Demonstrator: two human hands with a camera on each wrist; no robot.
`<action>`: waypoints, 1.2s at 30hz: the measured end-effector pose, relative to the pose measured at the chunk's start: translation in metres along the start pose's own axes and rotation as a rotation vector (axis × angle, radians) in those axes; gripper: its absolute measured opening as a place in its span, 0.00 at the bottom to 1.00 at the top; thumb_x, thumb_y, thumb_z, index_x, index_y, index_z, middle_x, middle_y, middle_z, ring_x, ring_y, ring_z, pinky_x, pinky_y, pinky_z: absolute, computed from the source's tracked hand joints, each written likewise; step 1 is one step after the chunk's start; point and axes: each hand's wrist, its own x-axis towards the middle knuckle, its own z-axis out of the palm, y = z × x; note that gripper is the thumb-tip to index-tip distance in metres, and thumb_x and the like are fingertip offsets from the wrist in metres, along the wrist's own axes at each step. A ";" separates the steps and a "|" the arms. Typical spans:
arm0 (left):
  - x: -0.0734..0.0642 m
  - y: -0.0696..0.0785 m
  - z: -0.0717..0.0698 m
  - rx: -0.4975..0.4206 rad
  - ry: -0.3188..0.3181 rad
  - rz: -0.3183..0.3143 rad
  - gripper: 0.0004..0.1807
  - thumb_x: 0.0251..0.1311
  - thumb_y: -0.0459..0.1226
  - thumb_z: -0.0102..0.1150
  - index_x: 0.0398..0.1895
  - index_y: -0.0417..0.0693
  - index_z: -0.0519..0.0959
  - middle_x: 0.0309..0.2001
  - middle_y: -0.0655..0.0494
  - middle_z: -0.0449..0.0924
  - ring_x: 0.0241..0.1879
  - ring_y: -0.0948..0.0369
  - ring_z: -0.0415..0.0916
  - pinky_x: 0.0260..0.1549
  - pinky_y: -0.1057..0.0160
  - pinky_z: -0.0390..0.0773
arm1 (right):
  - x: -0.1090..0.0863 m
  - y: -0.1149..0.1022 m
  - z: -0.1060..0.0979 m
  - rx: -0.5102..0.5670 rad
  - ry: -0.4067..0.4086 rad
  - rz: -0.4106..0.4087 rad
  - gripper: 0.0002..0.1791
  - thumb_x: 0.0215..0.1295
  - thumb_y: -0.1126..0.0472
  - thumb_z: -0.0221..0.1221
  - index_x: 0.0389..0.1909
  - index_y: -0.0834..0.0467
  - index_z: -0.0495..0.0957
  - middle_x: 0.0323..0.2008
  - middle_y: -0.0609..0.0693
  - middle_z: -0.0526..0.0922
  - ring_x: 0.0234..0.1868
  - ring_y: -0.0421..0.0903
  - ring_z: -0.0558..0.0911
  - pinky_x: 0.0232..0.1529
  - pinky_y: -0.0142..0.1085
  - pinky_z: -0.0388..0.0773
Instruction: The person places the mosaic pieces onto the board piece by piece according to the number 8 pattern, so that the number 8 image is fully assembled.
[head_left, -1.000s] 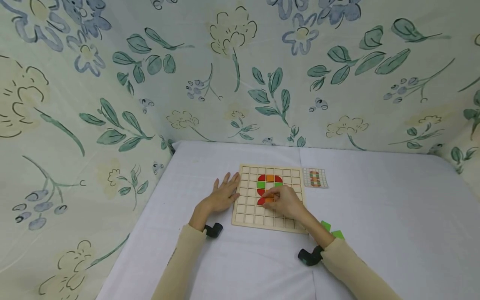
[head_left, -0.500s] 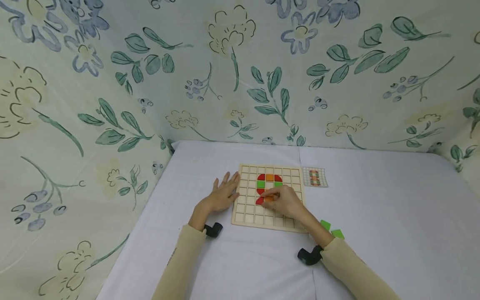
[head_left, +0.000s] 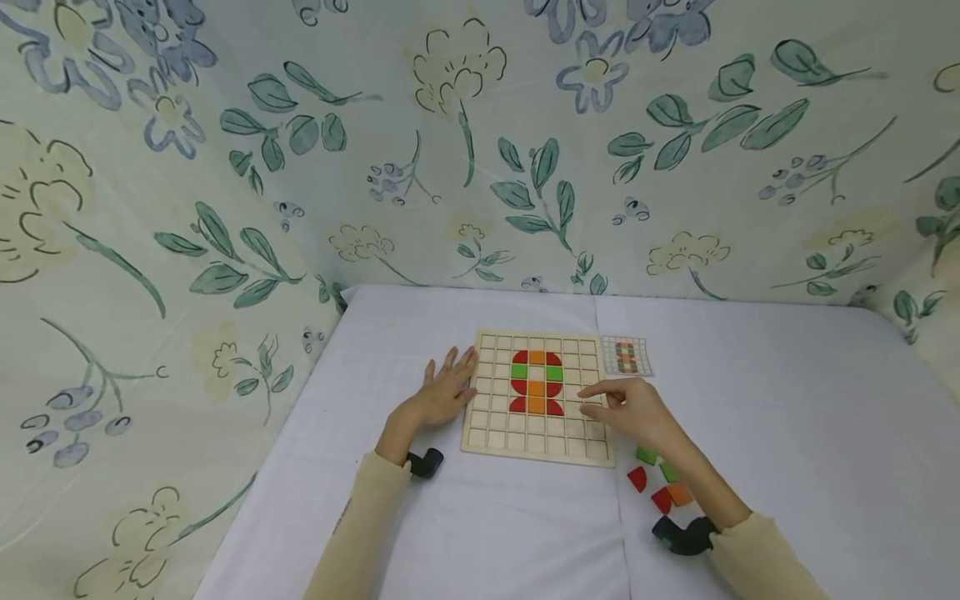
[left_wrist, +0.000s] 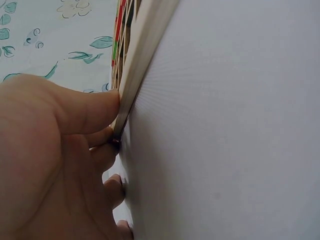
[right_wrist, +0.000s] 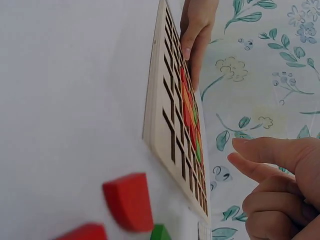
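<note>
A wooden grid board (head_left: 487, 437) lies on the white-covered table, with red, orange and green pieces set in its middle squares. Along its left side my left hand (head_left: 442, 395) rests with fingers spread, the thumb (left_wrist: 90, 111) touching the board's edge in the left wrist view. Over the right part of the board is my right hand (head_left: 637, 410), its thumb and index finger stretched out with a gap between them and nothing held. The other fingers of that hand are bent, as the right wrist view shows. An orange square (head_left: 536, 389) sits among red curved pieces.
Loose red (head_left: 637, 478), orange and green pieces lie near the board's lower right corner, partly beneath my right forearm. A small pattern card (head_left: 628, 356) with a coloured grid lies at the board's upper right. Floral cloth (head_left: 480, 150) hangs behind the table.
My right hand has drawn back to the right from the coloured pieces, uncovering the lower rows of the pattern and more loose pieces. The left hand stays at the board's edge.
</note>
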 end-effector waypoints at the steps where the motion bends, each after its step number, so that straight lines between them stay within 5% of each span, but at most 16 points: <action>1: 0.000 0.000 0.000 -0.002 0.002 0.001 0.36 0.82 0.43 0.40 0.85 0.44 0.41 0.86 0.50 0.35 0.85 0.44 0.25 0.79 0.33 0.26 | -0.004 0.003 -0.004 -0.010 0.008 0.012 0.14 0.64 0.57 0.71 0.48 0.58 0.89 0.19 0.46 0.61 0.22 0.43 0.61 0.19 0.30 0.56; 19: 0.002 -0.003 0.003 0.025 0.002 -0.001 0.37 0.82 0.45 0.39 0.85 0.46 0.40 0.86 0.52 0.33 0.85 0.45 0.24 0.79 0.34 0.26 | -0.061 0.055 -0.033 -0.080 -0.024 0.173 0.22 0.58 0.54 0.75 0.51 0.61 0.87 0.17 0.44 0.61 0.20 0.40 0.62 0.20 0.31 0.57; 26: 0.002 -0.004 0.003 0.030 0.004 -0.003 0.37 0.82 0.46 0.39 0.85 0.46 0.40 0.86 0.52 0.33 0.85 0.46 0.24 0.79 0.34 0.27 | -0.067 0.060 -0.034 -0.093 -0.045 0.215 0.20 0.54 0.56 0.77 0.48 0.58 0.88 0.16 0.45 0.61 0.20 0.41 0.62 0.20 0.31 0.57; 36: 0.001 -0.003 0.002 0.019 0.012 0.003 0.37 0.82 0.44 0.40 0.85 0.44 0.41 0.86 0.50 0.35 0.85 0.44 0.25 0.79 0.32 0.27 | -0.059 0.065 -0.030 -0.151 0.040 0.146 0.17 0.54 0.61 0.77 0.45 0.59 0.88 0.16 0.44 0.61 0.20 0.41 0.63 0.20 0.30 0.56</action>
